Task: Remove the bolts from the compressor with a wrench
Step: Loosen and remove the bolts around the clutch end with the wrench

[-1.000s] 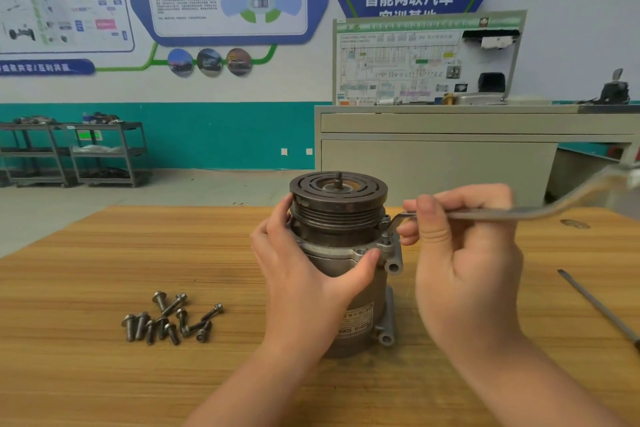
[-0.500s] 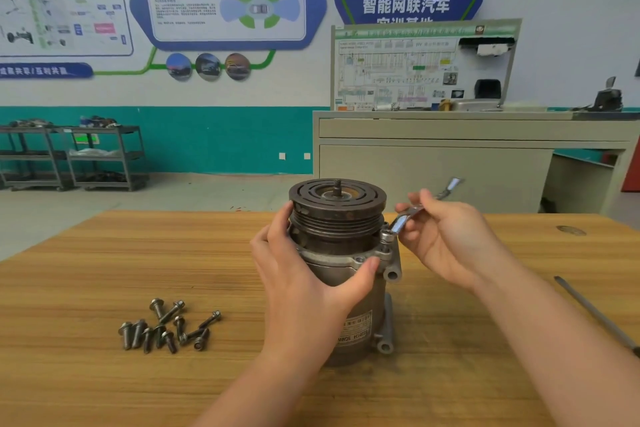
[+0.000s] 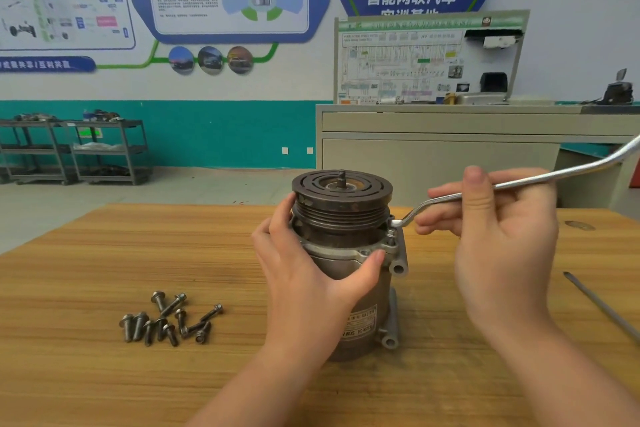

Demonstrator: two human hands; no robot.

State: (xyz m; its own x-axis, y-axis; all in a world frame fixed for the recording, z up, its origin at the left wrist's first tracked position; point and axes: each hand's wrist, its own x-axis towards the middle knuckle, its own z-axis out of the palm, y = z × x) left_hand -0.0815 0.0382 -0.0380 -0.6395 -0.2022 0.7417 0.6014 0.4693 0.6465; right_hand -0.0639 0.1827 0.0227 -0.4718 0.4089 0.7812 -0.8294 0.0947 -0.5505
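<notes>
A grey compressor (image 3: pixel 349 288) stands upright on the wooden table (image 3: pixel 104 270), its grooved pulley on top. My left hand (image 3: pixel 311 274) grips its body from the left, thumb on the front flange. My right hand (image 3: pixel 498 239) holds a bent silver wrench (image 3: pixel 554 175), thumb over the shaft. The wrench's ring end sits on a bolt (image 3: pixel 393 222) at the flange's right side, and its handle runs up and right to the frame edge. Several loose bolts (image 3: pixel 169 321) lie in a pile on the table to the left.
A thin metal rod (image 3: pixel 602 305) lies on the table at the right edge. Beyond the table stand a beige bench (image 3: pixel 450 149) with a display board, and dark shelving carts (image 3: pixel 79 149) along the teal wall.
The wrench handle has swung from pointing away behind my right hand back out to the right. My left hand has kept its grip on the compressor.
</notes>
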